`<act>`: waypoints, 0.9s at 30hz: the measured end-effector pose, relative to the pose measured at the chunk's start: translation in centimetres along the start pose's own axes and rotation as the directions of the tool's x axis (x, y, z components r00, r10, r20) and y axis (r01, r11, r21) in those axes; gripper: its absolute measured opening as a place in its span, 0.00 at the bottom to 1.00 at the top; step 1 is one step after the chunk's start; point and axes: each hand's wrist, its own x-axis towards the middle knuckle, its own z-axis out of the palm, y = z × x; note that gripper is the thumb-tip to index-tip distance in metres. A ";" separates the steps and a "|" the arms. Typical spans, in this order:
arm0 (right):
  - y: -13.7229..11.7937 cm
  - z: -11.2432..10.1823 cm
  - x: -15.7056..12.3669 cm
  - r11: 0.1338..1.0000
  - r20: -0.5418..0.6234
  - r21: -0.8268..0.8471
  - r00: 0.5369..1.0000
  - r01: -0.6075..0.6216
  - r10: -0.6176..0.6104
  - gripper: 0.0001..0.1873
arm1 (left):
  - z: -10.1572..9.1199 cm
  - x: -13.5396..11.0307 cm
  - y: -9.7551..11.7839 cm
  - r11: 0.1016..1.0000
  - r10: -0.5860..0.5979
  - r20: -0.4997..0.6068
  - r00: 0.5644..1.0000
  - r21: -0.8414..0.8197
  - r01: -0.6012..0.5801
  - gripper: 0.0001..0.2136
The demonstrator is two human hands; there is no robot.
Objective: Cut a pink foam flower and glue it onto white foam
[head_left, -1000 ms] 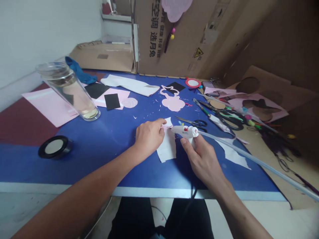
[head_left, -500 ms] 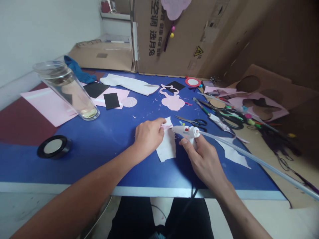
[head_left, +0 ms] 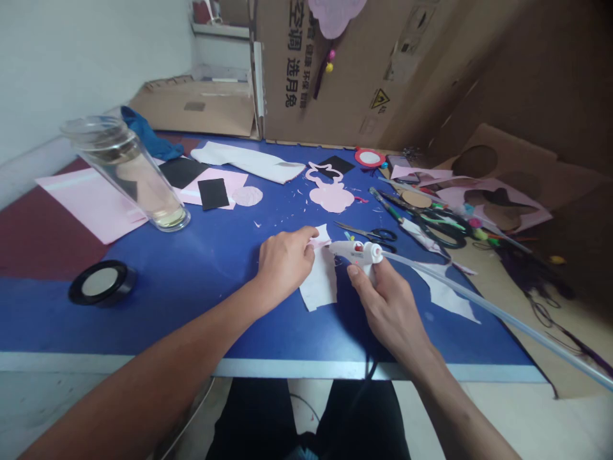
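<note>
My right hand (head_left: 387,297) is wrapped round the handle of a white hot glue gun (head_left: 352,252), its nozzle pointing left. A long clear glue stick (head_left: 460,291) runs out of its back end to the right. Under the nozzle lies a torn piece of white paper (head_left: 320,281). My left hand (head_left: 286,255) has its fingers closed at the upper part of this paper, pinching a small pink strip (head_left: 318,241) whose shape is mostly hidden. The nozzle tip is at the strip's right end; whether they touch I cannot tell.
Dark scissors (head_left: 371,233) lie just beyond the glue gun. Farther back is a pink cloud-shaped cutout (head_left: 331,197). At left stand a glass bottle of liquid (head_left: 143,179) and a black tape roll (head_left: 103,283). Cardboard (head_left: 349,108) walls the back; cut paper scraps (head_left: 502,198) crowd the right.
Both hands stay nearly still, with the glue gun's nozzle held at the pink strip. The whole view has shifted very slightly.
</note>
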 end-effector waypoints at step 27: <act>-0.2 -0.4 -1.3 0.999 0.023 0.004 0.999 -0.042 0.041 0.18 | 0.0 -0.1 0.2 1.000 -0.003 -0.008 1.000 0.013 0.003 0.17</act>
